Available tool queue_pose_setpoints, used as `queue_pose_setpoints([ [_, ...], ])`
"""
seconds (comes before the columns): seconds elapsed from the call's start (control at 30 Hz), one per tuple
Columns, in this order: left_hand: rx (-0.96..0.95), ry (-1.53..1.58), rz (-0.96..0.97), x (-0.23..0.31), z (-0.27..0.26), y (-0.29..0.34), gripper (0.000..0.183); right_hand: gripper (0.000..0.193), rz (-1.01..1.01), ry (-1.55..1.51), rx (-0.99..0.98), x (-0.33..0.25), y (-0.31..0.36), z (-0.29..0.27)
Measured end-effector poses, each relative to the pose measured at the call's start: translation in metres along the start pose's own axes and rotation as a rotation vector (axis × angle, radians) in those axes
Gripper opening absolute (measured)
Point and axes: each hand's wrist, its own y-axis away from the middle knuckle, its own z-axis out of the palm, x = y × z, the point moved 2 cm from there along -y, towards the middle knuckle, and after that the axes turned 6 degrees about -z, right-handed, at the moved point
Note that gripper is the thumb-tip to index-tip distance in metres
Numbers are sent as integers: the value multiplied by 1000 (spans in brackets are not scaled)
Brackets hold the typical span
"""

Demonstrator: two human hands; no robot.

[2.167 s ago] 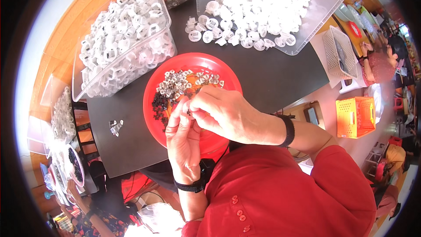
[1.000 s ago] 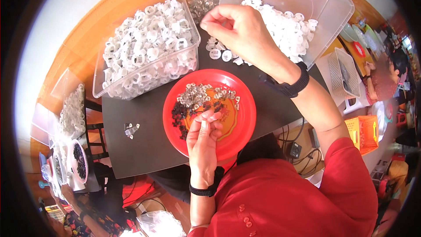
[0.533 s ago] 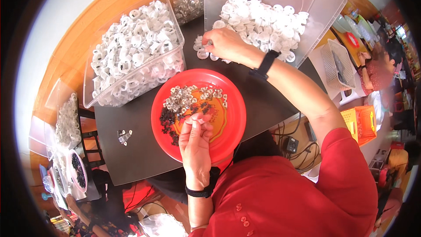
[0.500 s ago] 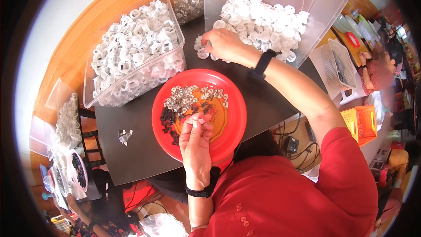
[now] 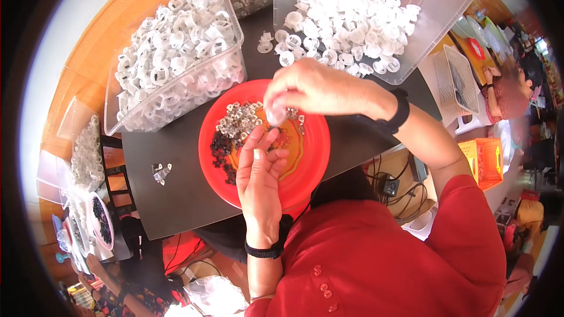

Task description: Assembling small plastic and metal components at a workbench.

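Observation:
Over the red plate (image 5: 207, 167), my right hand (image 5: 314, 88) pinches a small white plastic part (image 5: 275, 116), blurred by motion. Just below it is my left hand (image 5: 259, 179), palm up, with its fingers loosely curled and apart; nothing shows between them. Small clear-and-metal pieces (image 5: 238, 120) and tiny black pieces (image 5: 222, 155) lie in heaps on the plate, partly hidden by my hands. Beyond my right hand, white plastic parts (image 5: 346, 20) spill from a tipped clear bin (image 5: 437, 0) onto the dark table (image 5: 176, 211).
A clear bin (image 5: 176, 103) full of similar white parts stands at the back left. Some small loose pieces (image 5: 160, 173) lie left of the plate. To the right are a white basket (image 5: 458, 82) and an orange basket (image 5: 482, 161). Other people sit at both sides.
My right hand has come from the white parts by the tipped bin back over the plate, bringing one part. My left hand's fingers have loosened from a pinch.

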Motion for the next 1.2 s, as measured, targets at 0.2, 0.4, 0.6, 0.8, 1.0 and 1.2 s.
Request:
queue_pose_setpoints([
  [0.2,-2,-8,9,-8,-9,0,38,13,-190,-25,-64,-14,4,29],
  [0.4,41,63,25,-1,-10,2,36,7,75,446,6,8,34,27],
  [0.6,53,64,21,0,-14,-1,39,1,162,555,-3,-1,57,31],
  [0.8,11,113,25,1,-14,1,31,2,70,608,6,-6,61,36],
  [1.0,16,124,11,0,-9,2,28,2,47,724,-1,2,64,45],
  [1.2,28,-381,202,-2,-4,12,14,9,91,66,143,-12,57,38],
])
